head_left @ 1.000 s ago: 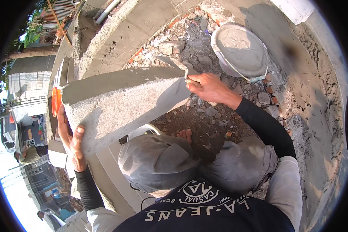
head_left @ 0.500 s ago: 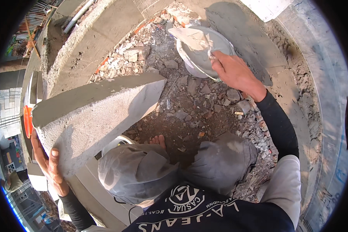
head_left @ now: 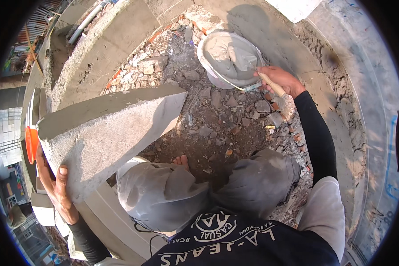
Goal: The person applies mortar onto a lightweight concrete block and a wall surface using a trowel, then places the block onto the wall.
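step: reloading mortar | left hand gripped grey block end, block tilted on wall | right hand clamped trowel handle at mortar bucket | next probably: scoop, butter block

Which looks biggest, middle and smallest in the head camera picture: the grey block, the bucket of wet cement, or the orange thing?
1. Grey block, though it sits nearer the camera, so it looks extra big.
2. Bucket of wet cement.
3. Orange thing, partly hidden behind the block.
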`<state>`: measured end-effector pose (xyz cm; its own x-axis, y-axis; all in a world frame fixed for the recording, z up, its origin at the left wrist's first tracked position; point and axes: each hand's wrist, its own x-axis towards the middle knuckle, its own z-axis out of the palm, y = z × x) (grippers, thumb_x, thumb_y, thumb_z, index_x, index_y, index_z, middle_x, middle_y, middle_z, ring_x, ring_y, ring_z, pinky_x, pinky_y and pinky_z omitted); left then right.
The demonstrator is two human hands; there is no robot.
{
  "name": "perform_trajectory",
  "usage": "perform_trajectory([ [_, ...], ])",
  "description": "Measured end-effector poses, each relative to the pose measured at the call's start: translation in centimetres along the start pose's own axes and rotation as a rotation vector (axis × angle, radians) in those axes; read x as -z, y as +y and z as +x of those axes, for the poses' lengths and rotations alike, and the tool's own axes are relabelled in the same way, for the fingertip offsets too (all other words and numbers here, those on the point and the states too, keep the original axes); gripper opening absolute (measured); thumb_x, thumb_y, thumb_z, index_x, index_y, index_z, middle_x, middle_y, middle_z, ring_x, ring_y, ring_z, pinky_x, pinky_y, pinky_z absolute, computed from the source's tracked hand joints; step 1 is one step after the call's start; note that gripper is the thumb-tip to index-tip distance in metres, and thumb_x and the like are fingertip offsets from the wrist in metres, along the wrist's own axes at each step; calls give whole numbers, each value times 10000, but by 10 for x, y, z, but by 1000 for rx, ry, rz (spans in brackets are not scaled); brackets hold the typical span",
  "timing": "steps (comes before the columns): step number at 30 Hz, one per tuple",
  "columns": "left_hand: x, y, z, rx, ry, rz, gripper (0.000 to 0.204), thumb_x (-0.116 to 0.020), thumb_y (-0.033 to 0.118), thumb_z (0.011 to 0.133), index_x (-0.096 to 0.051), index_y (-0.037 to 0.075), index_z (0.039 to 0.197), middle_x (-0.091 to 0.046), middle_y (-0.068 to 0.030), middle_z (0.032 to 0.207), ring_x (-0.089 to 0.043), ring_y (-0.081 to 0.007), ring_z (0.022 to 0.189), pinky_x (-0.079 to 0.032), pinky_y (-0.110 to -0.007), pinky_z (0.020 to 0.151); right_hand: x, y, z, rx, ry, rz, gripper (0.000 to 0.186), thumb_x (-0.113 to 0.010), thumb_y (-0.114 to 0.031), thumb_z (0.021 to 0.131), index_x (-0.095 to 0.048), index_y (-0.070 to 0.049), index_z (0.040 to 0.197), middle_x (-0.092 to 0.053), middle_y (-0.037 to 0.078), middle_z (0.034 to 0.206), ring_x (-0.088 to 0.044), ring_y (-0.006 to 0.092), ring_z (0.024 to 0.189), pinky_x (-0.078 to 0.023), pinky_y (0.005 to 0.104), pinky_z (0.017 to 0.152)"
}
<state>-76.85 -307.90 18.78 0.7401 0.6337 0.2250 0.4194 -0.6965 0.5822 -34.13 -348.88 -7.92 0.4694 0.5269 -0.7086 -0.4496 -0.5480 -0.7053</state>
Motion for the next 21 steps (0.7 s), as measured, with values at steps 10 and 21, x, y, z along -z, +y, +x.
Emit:
perform_trajectory([
  [10,2,-2,-3,-51,15,12,1051,-748,592,736,-363,-25,1495,-495,-207,1417,-476,-302,1311,-336,-424,1110,-150,-29,-11,633,-196,-30,370,-530,-332,1036,-622,-62,1271,-501,-30,730,-497,42,578,-425,225,529],
  [21,-6,-4,-2,59,54,-75,1137,-759,638,679,-351,-26,1505,-515,-184,1390,-499,-291,1270,-364,-413,1087,-237,2,-13,1156,59,-374,351,-678,-198,920,-636,-11,1213,-666,187,889,-667,382,760,-525,438,626],
])
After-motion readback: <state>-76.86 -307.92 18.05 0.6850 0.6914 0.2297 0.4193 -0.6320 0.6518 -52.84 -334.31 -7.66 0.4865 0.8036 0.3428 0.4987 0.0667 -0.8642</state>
